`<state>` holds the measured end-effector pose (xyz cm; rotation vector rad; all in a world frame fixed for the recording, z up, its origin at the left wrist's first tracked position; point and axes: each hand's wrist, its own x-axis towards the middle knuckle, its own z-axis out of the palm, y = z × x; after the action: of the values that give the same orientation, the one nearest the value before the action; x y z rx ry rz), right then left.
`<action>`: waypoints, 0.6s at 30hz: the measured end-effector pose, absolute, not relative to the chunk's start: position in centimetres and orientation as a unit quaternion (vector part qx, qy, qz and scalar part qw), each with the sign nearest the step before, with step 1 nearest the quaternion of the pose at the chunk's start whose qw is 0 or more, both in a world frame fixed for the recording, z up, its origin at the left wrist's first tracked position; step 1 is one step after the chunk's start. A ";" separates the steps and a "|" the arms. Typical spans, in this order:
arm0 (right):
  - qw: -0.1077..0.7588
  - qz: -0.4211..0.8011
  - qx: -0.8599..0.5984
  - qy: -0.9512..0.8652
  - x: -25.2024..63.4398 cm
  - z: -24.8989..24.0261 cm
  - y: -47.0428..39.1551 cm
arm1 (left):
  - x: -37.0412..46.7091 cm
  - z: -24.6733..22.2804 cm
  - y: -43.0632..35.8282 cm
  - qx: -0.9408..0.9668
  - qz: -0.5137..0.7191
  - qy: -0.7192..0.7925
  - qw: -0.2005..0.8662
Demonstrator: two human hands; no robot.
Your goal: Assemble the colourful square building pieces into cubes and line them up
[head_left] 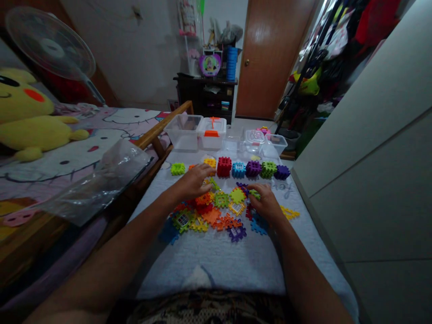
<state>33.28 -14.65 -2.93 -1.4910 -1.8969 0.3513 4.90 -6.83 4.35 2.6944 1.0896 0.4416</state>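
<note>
My left hand [198,181] reaches over the cloth-covered table, fingers stretched and thumb apart, right by a stack of yellow toothed plastic tiles [209,163]. An orange tile behind it is mostly hidden. My right hand [265,200] is open too, index finger and thumb spread, its fingertips at a purple tile [241,188] and a green tile [254,194]. Whether it grips either is too small to tell. Between and below the hands lies a loose pile of mixed tiles, including a lime tile [221,199], an orange tile [212,216] and a purple window tile [237,231].
Sorted stacks stand in a row: light green [177,169], red [224,167], blue [238,169], purple [253,168], green [268,169] and dark purple [282,172]. Clear plastic boxes [184,135] are behind them. A wooden bed rail [165,123] borders the left, a pale cabinet [374,180] the right.
</note>
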 end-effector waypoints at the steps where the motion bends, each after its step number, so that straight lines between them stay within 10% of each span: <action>1: 0.325 0.131 -0.567 -0.746 32.9 -3.0 -14.7 | 4.9 4.1 -7.9 0.913 0.142 0.367 0.108; 18: 0.207 0.098 -0.533 -0.815 31.3 -3.3 -14.9 | 1.8 1.2 -9.6 0.841 0.081 0.522 0.116</action>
<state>31.34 -14.89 -3.30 -1.4828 -2.2682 0.2728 1.78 -9.60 1.17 2.4623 1.5302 0.2376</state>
